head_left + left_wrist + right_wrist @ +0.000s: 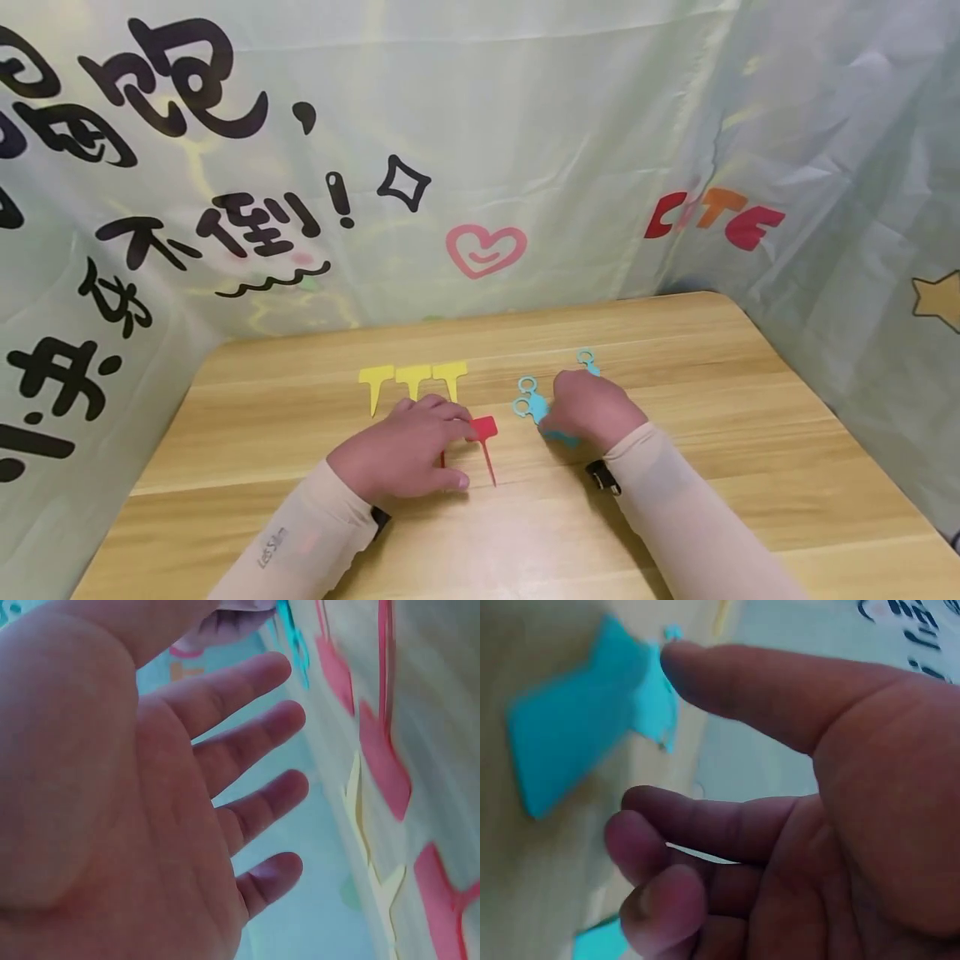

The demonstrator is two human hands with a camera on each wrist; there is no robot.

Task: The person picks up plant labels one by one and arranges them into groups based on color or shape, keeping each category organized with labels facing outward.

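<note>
My left hand (408, 446) hovers palm down, fingers spread, over red T-shaped tags (484, 427). Three such tags show beside its fingertips in the left wrist view, one of them a red tag (385, 757); nothing lies in the palm. My right hand (596, 408) is over light-blue tags with ring ends (537, 406), partly covering them. In the right wrist view its thumb tip overlaps a blue tag (654, 701), while the other fingers are loosely bent and apart from the thumb. Another blue tag (574, 739) lies nearer that camera.
Three yellow T-shaped tags (413, 377) lie in a row beyond my left hand. Everything lies on a wood-grain table (540, 533). A printed cloth (562, 125) hangs along the table's back and sides.
</note>
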